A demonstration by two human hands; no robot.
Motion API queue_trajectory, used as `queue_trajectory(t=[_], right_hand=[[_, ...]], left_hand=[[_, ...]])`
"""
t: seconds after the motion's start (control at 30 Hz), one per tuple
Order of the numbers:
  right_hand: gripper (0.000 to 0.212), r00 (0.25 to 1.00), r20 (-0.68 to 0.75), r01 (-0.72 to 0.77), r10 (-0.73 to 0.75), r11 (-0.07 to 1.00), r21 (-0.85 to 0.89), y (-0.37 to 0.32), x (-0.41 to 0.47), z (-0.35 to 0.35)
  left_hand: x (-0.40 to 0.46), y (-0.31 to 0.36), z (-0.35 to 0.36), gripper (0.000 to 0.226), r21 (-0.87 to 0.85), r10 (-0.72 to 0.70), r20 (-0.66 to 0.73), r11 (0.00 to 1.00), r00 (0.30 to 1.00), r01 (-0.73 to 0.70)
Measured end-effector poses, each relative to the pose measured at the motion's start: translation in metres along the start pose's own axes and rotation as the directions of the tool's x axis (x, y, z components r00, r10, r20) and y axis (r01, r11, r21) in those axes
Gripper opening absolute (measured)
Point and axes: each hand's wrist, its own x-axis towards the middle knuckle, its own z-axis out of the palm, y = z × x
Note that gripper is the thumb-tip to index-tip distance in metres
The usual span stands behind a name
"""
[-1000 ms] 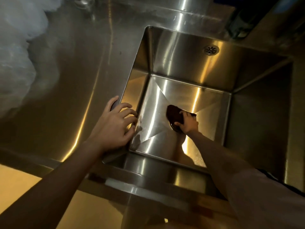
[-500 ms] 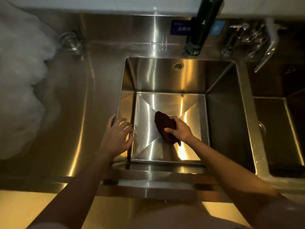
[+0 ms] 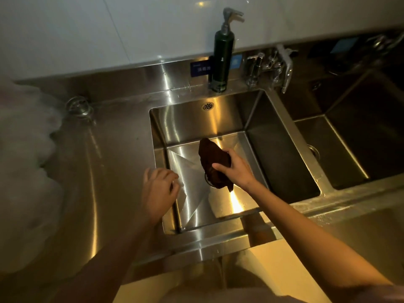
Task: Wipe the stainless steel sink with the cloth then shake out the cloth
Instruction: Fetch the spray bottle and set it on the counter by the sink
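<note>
The stainless steel sink point(image 3: 282, 154) is a deep square basin in the middle of the counter. My right hand point(image 3: 235, 169) grips a bunched dark brown cloth point(image 3: 211, 156) over the middle of the basin, above the drain, which the cloth partly hides. Whether the cloth touches the bottom I cannot tell. My left hand point(image 3: 158, 189) hovers at the basin's left rim with fingers loosely curled, holding nothing.
A dark green pump bottle point(image 3: 220, 62) stands behind the basin, with a chrome tap point(image 3: 271, 66) to its right. A second basin point(image 3: 354, 136) lies to the right. White bunched plastic point(image 3: 24, 162) covers the counter's left end, near a small glass point(image 3: 78, 106).
My head has risen, showing more of the wall and the second basin. The right hand has lifted the cloth up from the basin floor. The left hand has come off the rim.
</note>
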Motion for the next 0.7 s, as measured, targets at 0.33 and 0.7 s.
queue_trajectory(t=[0.33,0.7], right_hand=[[0.062,0.984,-0.177,0.009,0.002,0.998,0.059,-0.021,-0.044,-0.027],[0.055,0.950,-0.309,0.005,0.033,0.993,0.121,-0.026,-0.067,-0.056]], left_hand=[[0.039,0.029,-0.044,0.025,-0.043,0.128,0.001,0.991,0.992,-0.128],[0.071,0.058,-0.069,0.028,0.011,0.268,-0.023,0.963,0.963,-0.268]])
